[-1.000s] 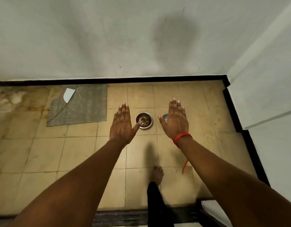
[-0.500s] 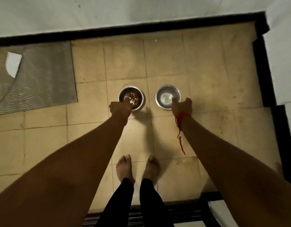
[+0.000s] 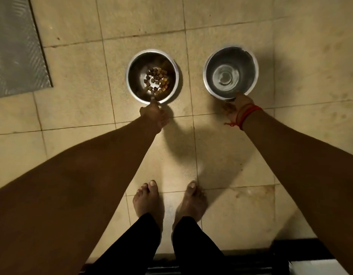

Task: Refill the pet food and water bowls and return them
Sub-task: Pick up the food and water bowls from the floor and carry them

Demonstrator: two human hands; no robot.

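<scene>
A second ago both hands were flat and open above the bowls — now they have come down. The left hand (image 3: 153, 114) has its fingers pinching the near rim of the food bowl (image 3: 136, 76), mid-frame, with a little kibble (image 3: 156, 81) inside. The right hand (image 3: 236, 107) grips the water bowl (image 3: 247, 70), just to the right. Both look to be on the tiled floor (image 3: 290, 135) — lifting them for a refill likely comes next.

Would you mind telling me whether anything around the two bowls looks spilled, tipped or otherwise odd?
Nothing stands out. The food bowl and water bowl are both level, the kibble lies inside its bowl, and nothing is spilled on the tiled floor. Only faint dark stains mark the tiles at right.
</scene>
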